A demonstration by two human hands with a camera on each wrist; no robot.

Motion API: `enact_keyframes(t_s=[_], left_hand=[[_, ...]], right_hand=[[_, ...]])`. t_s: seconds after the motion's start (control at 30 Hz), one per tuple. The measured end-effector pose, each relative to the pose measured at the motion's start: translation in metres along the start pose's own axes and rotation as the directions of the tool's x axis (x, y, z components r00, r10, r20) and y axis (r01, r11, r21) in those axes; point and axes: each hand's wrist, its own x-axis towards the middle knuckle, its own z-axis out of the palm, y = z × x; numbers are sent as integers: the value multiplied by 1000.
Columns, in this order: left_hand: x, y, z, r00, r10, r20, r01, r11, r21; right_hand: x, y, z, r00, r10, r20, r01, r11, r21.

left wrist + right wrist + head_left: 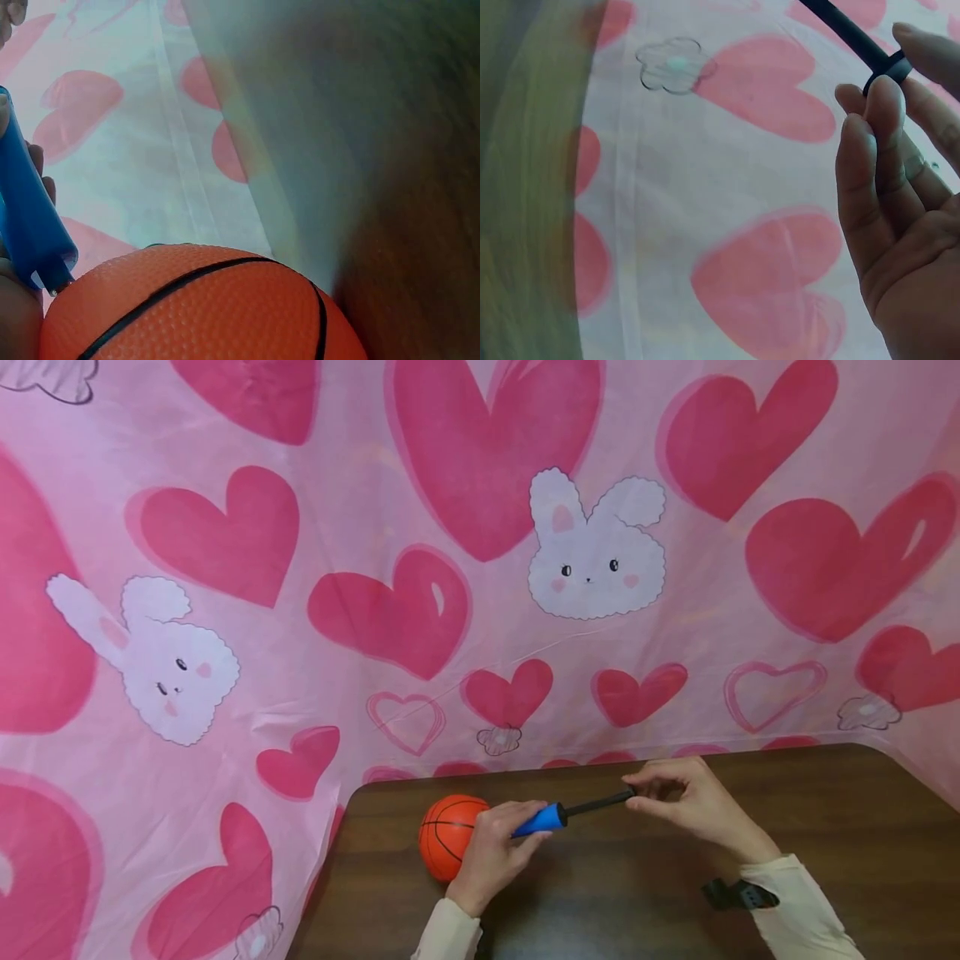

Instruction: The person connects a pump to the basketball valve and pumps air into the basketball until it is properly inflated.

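A small orange basketball [448,837] with black lines sits on the table at the left. Beside it my left hand [491,852] grips the blue barrel of a hand pump [542,820]. In the left wrist view the nozzle end of the blue barrel [30,202] meets or nearly meets the side of the basketball [217,307]. The pump's black rod [598,802] is drawn out toward the right. At its far end my right hand [697,802] pinches the black handle [889,71] between thumb and fingers.
The dark wooden table [637,885] lies under both hands. Behind it and on the left hangs a pink cloth [352,535] printed with hearts and rabbits. A black wrist camera [738,895] is strapped at the right sleeve.
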Motion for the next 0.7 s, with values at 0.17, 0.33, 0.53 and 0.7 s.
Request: enact_keyframes(t_s=[0.17, 0.33, 0.53, 0.7], left_hand=[[1, 1, 1, 1000, 0, -26, 0, 1000, -5], [0, 1, 3, 998, 48, -40, -47, 999, 16], [0, 1, 4, 997, 77, -19, -77, 996, 47], [0, 1, 2, 997, 70, -10, -69, 996, 55]], right_hand=[[3, 3, 24, 997, -74, -23, 75, 997, 15], [2, 7, 54, 996, -84, -16, 85, 995, 61], [0, 12, 71, 996, -83, -25, 85, 993, 77], [0, 12, 71, 994, -102, -34, 103, 993, 54]])
